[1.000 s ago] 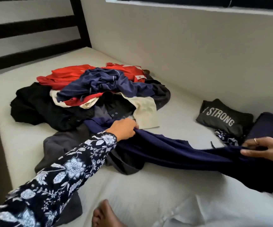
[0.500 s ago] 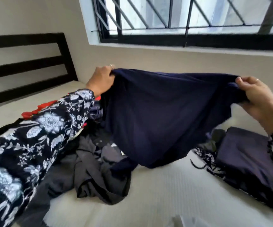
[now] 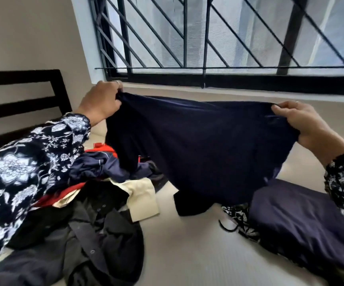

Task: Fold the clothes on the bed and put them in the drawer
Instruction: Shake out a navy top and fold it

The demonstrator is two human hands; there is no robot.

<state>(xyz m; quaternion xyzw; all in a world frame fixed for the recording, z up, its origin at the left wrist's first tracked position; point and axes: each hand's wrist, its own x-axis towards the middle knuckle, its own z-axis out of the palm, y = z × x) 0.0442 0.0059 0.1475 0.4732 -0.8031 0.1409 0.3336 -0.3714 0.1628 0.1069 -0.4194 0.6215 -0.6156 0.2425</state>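
Fingers (image 3: 115,93) around navy garment's (image 3: 204,145) top edge

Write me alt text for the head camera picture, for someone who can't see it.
A person's left hand and right hand grip the top edge of a navy garment, holding it spread out in the air above a bed, below a barred window. An unfolded pile of clothes lies to the left; a folded dark garment lies to the right.

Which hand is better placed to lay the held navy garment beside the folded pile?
Probably the right hand: it grips the navy blue knit garment directly above the folded dark purple cloth; the left hand is over the unfolded heap.
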